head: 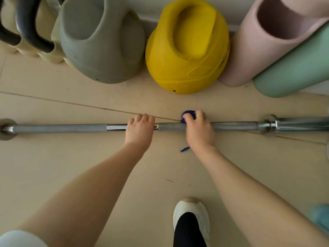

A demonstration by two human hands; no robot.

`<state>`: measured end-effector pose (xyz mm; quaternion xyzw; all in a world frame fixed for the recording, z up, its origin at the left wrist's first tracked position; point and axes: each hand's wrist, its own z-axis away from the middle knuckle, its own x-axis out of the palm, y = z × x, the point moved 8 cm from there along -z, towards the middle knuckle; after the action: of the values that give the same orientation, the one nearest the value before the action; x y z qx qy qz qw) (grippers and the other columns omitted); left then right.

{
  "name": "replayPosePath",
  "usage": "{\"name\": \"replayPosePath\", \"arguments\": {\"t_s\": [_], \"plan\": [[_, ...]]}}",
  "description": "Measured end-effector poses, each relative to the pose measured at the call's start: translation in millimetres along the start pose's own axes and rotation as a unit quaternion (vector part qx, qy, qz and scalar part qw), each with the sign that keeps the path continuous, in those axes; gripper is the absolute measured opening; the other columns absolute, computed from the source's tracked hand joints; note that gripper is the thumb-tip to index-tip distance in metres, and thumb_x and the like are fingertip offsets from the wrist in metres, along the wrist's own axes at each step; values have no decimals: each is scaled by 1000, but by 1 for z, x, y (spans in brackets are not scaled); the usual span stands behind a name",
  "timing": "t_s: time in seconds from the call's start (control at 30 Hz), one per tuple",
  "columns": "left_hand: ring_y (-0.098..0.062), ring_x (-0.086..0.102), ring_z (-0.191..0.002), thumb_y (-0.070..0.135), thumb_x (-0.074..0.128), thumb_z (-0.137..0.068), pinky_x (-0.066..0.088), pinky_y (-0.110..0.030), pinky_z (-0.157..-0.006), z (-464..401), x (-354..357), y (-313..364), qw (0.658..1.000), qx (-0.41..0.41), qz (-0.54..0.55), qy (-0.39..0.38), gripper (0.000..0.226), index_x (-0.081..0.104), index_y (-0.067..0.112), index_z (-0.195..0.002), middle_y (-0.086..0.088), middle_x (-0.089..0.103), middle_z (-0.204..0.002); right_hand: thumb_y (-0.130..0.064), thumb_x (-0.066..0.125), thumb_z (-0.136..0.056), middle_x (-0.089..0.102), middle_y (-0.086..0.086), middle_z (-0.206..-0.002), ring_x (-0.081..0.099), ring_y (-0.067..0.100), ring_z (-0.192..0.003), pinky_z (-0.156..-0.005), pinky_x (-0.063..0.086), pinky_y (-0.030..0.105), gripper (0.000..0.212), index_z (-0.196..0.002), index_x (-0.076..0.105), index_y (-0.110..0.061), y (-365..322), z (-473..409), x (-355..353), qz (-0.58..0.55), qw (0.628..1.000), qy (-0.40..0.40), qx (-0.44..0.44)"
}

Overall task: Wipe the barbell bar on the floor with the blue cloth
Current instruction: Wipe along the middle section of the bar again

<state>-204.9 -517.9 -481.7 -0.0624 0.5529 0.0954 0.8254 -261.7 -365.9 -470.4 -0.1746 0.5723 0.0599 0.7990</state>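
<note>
A long steel barbell bar [60,128] lies across the beige floor from left edge to right edge. My left hand [139,129] grips the bar at its smooth middle section, fingers curled over the top. Just to its right, my right hand [199,130] grips the bar with the blue cloth [187,115] wrapped round it. Blue cloth shows above my fingers, and a small corner pokes out below my wrist. Most of the cloth is hidden under the hand.
Beyond the bar stand a grey kettlebell [101,41] and a yellow kettlebell [187,49], with pink [263,38] and green [293,68] foam rollers at the right. Cream dumbbells with black handles [26,31] sit far left. My white shoe [192,216] stands near the bottom.
</note>
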Motion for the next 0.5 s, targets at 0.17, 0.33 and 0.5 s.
{"name": "replayPosePath", "arguments": {"t_s": [0.17,0.33,0.5], "plan": [[-30,43,-117,20,47,-96,36,-36,-92,0,-3,6,1000,8,24,-6,33,49,17,-128,-9,54,-119,-14,52,-87,43,15,-125,49,36,-102,-65,37,35,34,-120,51,-19,20,3,-3,41,998,-22,-48],[-31,48,-111,17,57,-91,37,-38,-87,0,-5,25,999,34,41,1,27,64,13,-117,-11,57,-114,-8,48,-89,45,21,-109,51,42,-90,-62,36,40,27,-113,55,-17,129,2,-25,47,989,24,138],[-25,49,-116,19,53,-93,34,-31,-92,-5,1,24,997,28,59,-36,23,60,14,-114,-4,62,-115,-4,51,-86,44,23,-118,51,43,-94,-65,42,41,29,-113,54,-13,117,6,-20,38,989,27,141]]}}
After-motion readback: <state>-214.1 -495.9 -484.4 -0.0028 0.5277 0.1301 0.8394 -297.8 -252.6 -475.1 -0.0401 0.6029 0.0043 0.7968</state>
